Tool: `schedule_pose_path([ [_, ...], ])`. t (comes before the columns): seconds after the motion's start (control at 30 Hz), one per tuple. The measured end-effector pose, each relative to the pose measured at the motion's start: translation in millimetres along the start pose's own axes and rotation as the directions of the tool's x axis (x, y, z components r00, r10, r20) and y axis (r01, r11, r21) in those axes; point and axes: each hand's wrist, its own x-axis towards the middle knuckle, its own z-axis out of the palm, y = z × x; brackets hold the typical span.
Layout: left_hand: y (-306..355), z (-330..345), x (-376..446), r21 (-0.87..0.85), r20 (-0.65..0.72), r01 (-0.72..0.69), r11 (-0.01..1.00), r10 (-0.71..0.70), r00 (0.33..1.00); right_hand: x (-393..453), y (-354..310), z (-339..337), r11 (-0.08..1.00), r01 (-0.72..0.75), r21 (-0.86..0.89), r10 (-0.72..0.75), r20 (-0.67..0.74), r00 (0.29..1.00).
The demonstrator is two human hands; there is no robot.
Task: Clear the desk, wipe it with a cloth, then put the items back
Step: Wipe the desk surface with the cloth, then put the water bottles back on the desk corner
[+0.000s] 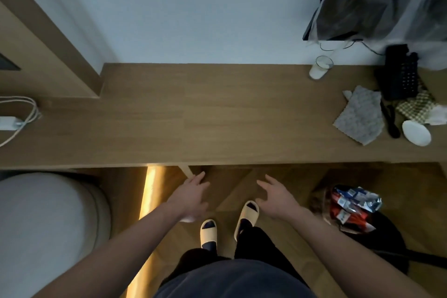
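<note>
Left hand [191, 197], right hand [274, 197] open, empty, below desk [193, 116] edge.

Both bare arms outstretched, left hand [192, 195] and right hand [274, 197] empty, fingers loosely spread.

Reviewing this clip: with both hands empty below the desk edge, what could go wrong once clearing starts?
1. The glass near the wall holds something white; a careless reach might tip it.
2. The white bowl sits close to the desk front edge and could slide off.
3. The grey cloth lies against the black phone; tugging it may drag neighbouring items.
</note>
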Motion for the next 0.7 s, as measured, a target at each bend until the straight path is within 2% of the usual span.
schedule_pose_path([
  [0.2,45,1,-21,0.005,-0.05,-0.056,0.998,0.056,0.997,-63,36,-1,0.998,-0.001,0.06,0.009,-0.139,0.99],
  [0.4,132,13,-37,0.057,-0.064,-0.135,0.989,0.138,0.988,-129,96,-8,0.986,-0.029,0.165,0.078,-0.296,0.952],
  [0.7,314,71,-54,0.078,-0.077,-0.221,0.972,0.227,0.971,-247,266,-1,0.976,-0.05,0.211,0.127,-0.37,0.92],
])
